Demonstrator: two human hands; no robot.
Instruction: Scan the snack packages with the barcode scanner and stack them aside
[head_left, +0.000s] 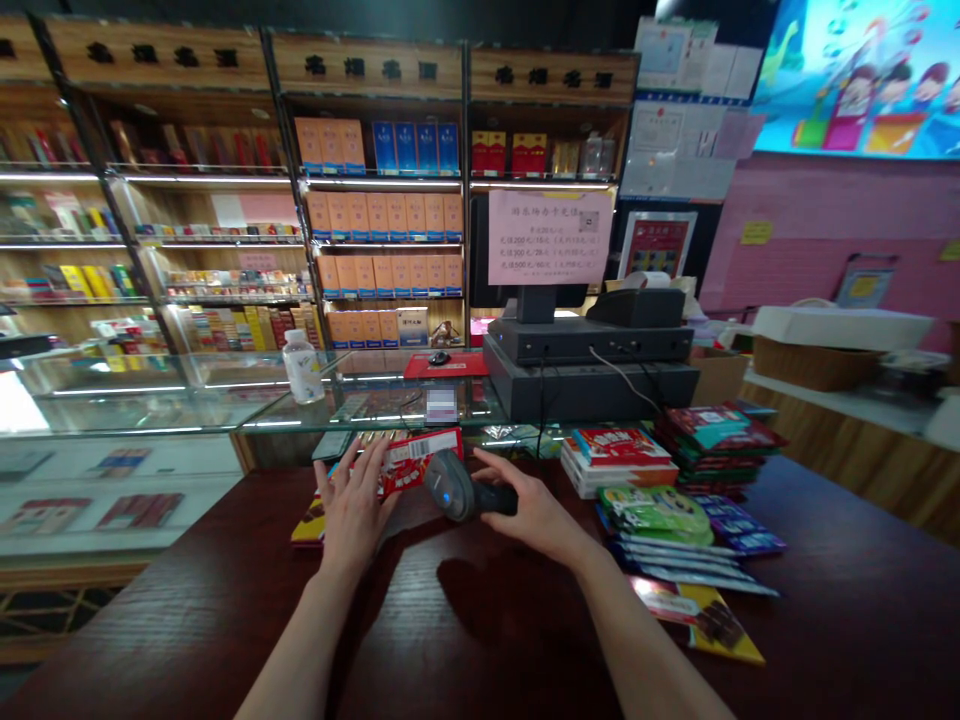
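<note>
My right hand [531, 508] is wrapped round the dark handle of a barcode scanner [450, 487], whose grey head points left and shows a small blue light. A red snack packet [421, 458] with a white barcode strip lies just beyond the scanner head. My left hand [354, 505] rests over the left end of that packet, its fingers stretched out and spread. Partly hidden under and beside my left hand are yellow packets [306, 530]. Whether my left fingertips press on the red packet or the pile below cannot be made out.
On the right of the wooden table [480, 650] lie red-and-white boxes [619, 460], green packets [656, 512], dark red packets [724, 440], blue packets [739, 525] and a yellow chocolate packet [716, 625]. Behind stand a glass counter [360, 400], a white bottle [302, 368] and a cash register [592, 375].
</note>
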